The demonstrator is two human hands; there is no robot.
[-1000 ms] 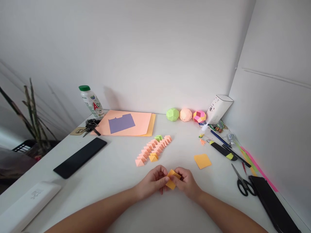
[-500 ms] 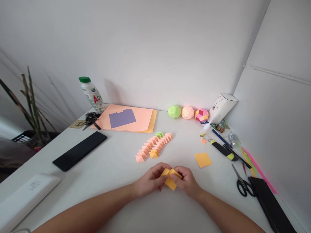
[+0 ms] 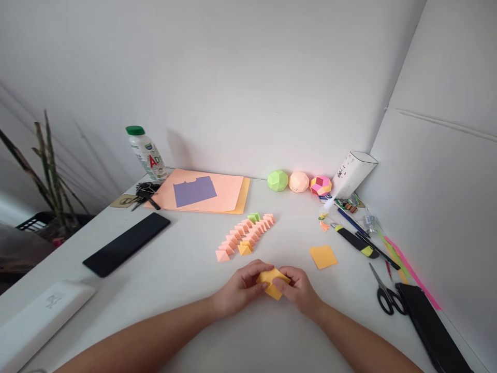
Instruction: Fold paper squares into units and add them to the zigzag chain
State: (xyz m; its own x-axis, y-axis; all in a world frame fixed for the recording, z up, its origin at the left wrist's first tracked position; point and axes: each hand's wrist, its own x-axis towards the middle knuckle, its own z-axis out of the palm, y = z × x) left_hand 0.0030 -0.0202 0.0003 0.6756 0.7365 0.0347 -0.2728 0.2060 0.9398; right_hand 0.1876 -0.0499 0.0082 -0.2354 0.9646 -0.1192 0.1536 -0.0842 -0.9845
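Between my two hands is a small piece of yellow-orange paper (image 3: 275, 291) with folds in it. My left hand (image 3: 245, 286) pinches its left side, thumb on the near face. On the opposite side my right hand (image 3: 298, 290) grips the paper, its thumb pressed on the front. The fingers behind the sheet are partly hidden. Just beyond the hands stand two rows of folded paper units (image 3: 233, 237), mostly peach, with a few green and yellow-orange ones. A square stack of yellow-orange paper (image 3: 323, 257) lies to the right of my right hand.
Scissors (image 3: 388, 300), a utility knife (image 3: 355, 241), pens and a black case (image 3: 430, 326) lie at right. Three paper balls (image 3: 298, 182) and a white paper tube (image 3: 355, 173) stand by the wall. Peach sheets (image 3: 229, 191), a bottle (image 3: 147, 155) and a black phone-like slab (image 3: 127, 243) are at left.
The yellow-orange paper has changed shape slightly in my fingers, its upper part flatter and its lower corner a little higher. Both hands stay nearly in place; the view shifts slightly.
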